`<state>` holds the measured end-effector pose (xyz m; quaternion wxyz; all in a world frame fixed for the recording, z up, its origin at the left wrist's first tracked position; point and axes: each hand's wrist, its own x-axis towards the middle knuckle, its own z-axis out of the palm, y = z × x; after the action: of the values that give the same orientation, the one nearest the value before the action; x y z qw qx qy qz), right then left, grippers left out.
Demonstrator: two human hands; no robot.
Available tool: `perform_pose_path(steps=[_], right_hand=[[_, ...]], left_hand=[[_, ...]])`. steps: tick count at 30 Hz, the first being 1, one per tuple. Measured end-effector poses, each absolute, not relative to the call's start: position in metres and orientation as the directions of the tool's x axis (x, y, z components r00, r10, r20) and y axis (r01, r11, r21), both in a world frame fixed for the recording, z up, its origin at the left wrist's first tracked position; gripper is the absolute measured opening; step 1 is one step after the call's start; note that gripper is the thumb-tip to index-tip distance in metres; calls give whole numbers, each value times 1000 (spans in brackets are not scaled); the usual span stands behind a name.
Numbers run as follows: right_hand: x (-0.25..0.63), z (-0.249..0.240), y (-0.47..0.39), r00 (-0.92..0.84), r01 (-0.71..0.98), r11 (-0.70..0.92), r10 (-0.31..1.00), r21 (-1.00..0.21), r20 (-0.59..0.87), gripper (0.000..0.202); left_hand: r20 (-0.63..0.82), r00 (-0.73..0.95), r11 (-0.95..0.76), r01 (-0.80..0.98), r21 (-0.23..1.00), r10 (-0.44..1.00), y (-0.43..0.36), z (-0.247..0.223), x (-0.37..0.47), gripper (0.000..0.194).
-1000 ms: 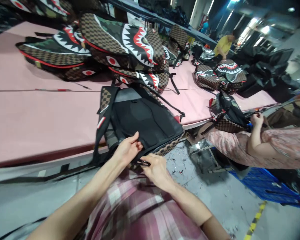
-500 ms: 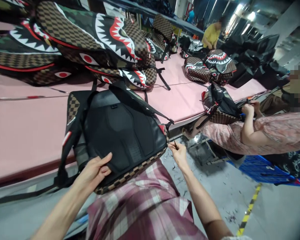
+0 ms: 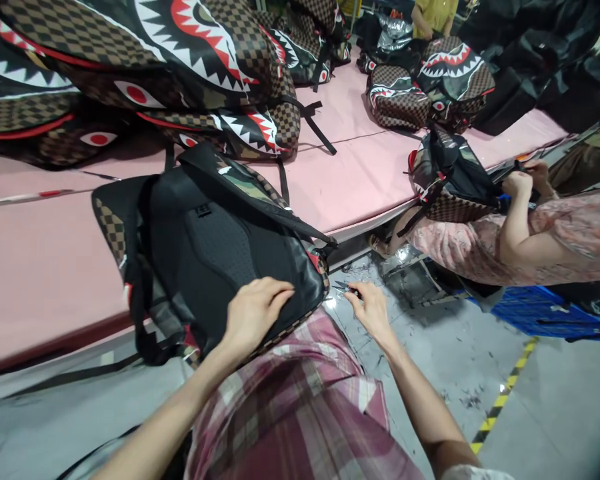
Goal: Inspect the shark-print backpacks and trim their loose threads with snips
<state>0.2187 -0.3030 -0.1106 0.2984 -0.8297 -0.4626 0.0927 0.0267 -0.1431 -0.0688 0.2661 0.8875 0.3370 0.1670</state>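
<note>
A backpack (image 3: pixel 275 260) with a black padded back panel and checkered sides lies with its back up, partly on the pink table and partly over my lap. Over the panel's lower part is my left hand (image 3: pixel 255 312), thumb and forefinger brought together; whatever may be between them is too small to make out. Just off the bag's right corner, my right hand (image 3: pixel 373 308) is closed around small thread snips (image 3: pixel 341 287), their blades pointing left toward the bag. A black shoulder strap (image 3: pixel 260 203) crosses the panel and ends near that corner.
Shark-mouth backpacks (image 3: pixel 200 60) are piled behind on the pink table (image 3: pixel 40 260), more (image 3: pixel 400 93) farther right. A co-worker (image 3: pixel 520 233) at right handles another backpack. A blue crate (image 3: pixel 535 310) stands on the floor, near yellow-black tape (image 3: pixel 505 393).
My left hand has left the bag's lower edge and moved right across the back panel. My right hand has drawn slightly right, and the snips' blades now show. The view has tilted down.
</note>
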Motion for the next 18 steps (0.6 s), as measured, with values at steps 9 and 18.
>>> perform_pose_path(steps=[9,18], right_hand=[[219,-130,-312,597,670,-399,791,-626,134,22],[233,-146,-319,709,519,-431,699,-738,91,25]], left_hand=[[7,853,-849,519,103,522,-180,-84,108,22],[-278,959,-826,205,525,61,-205,-69,84,21]])
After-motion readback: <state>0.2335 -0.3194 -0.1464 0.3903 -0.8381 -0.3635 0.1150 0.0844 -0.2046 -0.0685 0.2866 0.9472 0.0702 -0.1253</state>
